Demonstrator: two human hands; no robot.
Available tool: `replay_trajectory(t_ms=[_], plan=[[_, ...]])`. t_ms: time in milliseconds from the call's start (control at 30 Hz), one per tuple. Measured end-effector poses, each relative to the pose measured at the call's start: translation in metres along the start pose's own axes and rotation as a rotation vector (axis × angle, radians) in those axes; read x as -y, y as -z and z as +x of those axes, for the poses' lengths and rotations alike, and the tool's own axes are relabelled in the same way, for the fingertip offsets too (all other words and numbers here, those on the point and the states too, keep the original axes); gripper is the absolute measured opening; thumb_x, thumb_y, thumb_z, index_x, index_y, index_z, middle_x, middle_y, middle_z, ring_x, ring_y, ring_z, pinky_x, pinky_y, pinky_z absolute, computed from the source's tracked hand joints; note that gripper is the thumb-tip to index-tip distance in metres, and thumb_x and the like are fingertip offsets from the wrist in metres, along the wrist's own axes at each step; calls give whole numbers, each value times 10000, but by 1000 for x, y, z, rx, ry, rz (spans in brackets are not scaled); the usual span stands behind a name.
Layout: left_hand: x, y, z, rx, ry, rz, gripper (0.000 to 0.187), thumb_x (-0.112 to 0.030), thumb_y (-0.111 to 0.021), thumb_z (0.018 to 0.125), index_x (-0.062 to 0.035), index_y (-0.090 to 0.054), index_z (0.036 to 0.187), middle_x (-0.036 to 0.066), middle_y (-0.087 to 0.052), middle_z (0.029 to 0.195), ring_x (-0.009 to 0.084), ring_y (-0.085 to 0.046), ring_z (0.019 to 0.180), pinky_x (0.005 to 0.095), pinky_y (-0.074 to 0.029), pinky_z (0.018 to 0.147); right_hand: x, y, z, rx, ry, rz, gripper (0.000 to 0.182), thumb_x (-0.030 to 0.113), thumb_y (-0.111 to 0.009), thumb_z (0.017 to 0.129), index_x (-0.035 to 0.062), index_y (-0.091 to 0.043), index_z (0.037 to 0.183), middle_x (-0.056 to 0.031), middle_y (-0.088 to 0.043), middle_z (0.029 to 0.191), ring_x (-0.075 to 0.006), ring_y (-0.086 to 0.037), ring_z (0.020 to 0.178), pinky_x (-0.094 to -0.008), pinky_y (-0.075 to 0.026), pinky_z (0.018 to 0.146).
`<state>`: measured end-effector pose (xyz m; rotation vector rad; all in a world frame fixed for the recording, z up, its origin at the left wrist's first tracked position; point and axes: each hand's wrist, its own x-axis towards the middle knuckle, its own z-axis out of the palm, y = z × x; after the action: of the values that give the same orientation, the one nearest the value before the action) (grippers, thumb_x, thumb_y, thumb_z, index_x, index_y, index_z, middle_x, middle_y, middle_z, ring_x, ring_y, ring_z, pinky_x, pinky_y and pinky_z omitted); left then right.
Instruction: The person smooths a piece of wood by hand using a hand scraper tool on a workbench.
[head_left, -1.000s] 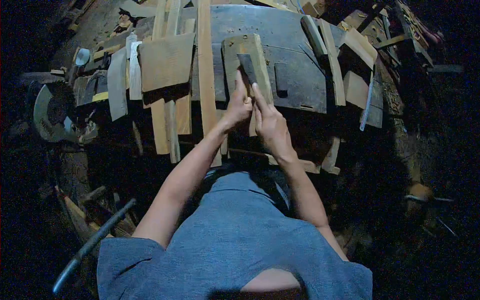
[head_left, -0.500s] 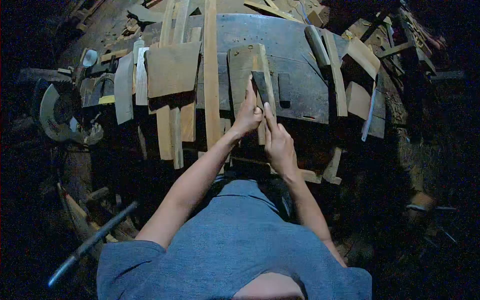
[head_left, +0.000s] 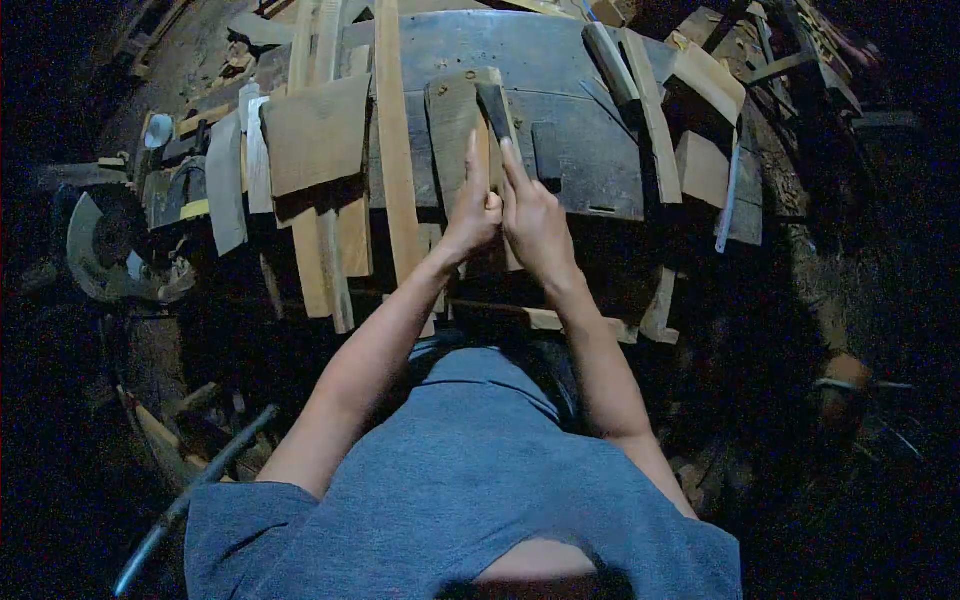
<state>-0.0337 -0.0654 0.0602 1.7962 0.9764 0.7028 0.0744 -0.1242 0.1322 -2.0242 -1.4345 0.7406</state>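
A wooden board [head_left: 452,120] with knots at its far end lies on the dark worktop. My left hand [head_left: 473,210] is closed at its near part, index finger stretched forward along the wood; the curled fingers seem to grip a narrow wooden piece, mostly hidden. My right hand [head_left: 538,222] sits close beside it, closed on a dark, flat, blade-like tool [head_left: 492,108]. Its index finger lies along the tool, which rests over the board's right side with the tip near the far end. The tool's exact kind does not show.
A wide wooden block [head_left: 317,135] and a long plank [head_left: 394,140] lie to the left on the metal worktop [head_left: 570,110]. To the right are a long strip [head_left: 652,120], wood blocks [head_left: 703,168] and a thin blue-white blade [head_left: 730,200]. A metal pipe [head_left: 195,490] slants at lower left.
My right hand has pushed forward, carrying the dark tool toward the board's far end. My left hand stays on the wood. The whole view has shifted slightly.
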Motion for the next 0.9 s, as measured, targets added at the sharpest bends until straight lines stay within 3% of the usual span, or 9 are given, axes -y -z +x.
replay_trajectory(t_ms=[33,100,267,333,367,600,800,867,900], plan=[[-2,1,-1,0,-10,9,957,78,-455,749,-139,69,1519,259,-250,1505,348,-604,871,320,-473,699,-1,-4,6,-39,31,-4,524,172,-484,942,192,-354,1449,-272,-614,1072,-476,-622,789,-516,-538,650],[-4,1,0,-1,28,-140,865,22,-464,774,16,17,1493,211,-46,1568,283,-76,1452,342,-103,1162,5,-1,-11,-53,37,2,515,181,-471,951,188,-350,1452,-284,-602,949,-479,-604,778,-519,-507,659],[7,-3,-1,25,33,-31,918,-55,-606,821,7,15,1494,213,-52,1566,286,-96,1447,356,-136,1159,7,5,-33,-23,30,38,513,195,-472,954,187,-353,1453,-288,-583,807,-477,-589,766,-527,-474,675],[5,-2,-1,-56,-82,131,946,44,-475,754,-121,65,1513,337,-499,1265,433,-612,907,411,-487,738,7,6,-13,-16,12,-37,514,195,-470,954,178,-352,1453,-277,-585,797,-472,-593,763,-525,-474,677],[5,-5,0,-76,-80,92,946,31,-484,766,-133,74,1513,320,-579,1121,414,-620,866,412,-487,704,7,2,-8,-42,27,-16,511,194,-467,955,176,-352,1453,-277,-586,797,-469,-594,759,-525,-474,679],[13,-7,-1,-144,-180,227,963,37,-511,769,-140,74,1514,316,-510,1273,377,-605,856,367,-493,726,10,6,-35,2,1,-45,511,204,-467,958,197,-348,1455,-273,-591,839,-469,-612,746,-515,-499,648],[17,-5,6,-218,-323,368,940,21,-521,782,-70,75,1503,341,-341,1417,413,-568,1108,401,-475,844,16,7,-31,8,-10,-104,509,214,-476,954,199,-358,1449,-278,-594,852,-474,-610,753,-530,-500,651],[13,-2,-2,45,138,-80,940,-1,-548,784,-47,60,1500,323,-267,1468,404,-494,1225,382,-453,905,19,10,-38,57,-46,-119,509,210,-479,949,205,-365,1445,-280,-591,854,-473,-612,758,-534,-500,666],[15,-5,-2,-29,-41,61,937,-16,-565,786,-30,43,1499,309,-201,1503,389,-433,1292,367,-440,931,21,12,-34,47,-39,-105,516,210,-482,946,209,-361,1448,-283,-590,859,-476,-611,762,-536,-499,672]])
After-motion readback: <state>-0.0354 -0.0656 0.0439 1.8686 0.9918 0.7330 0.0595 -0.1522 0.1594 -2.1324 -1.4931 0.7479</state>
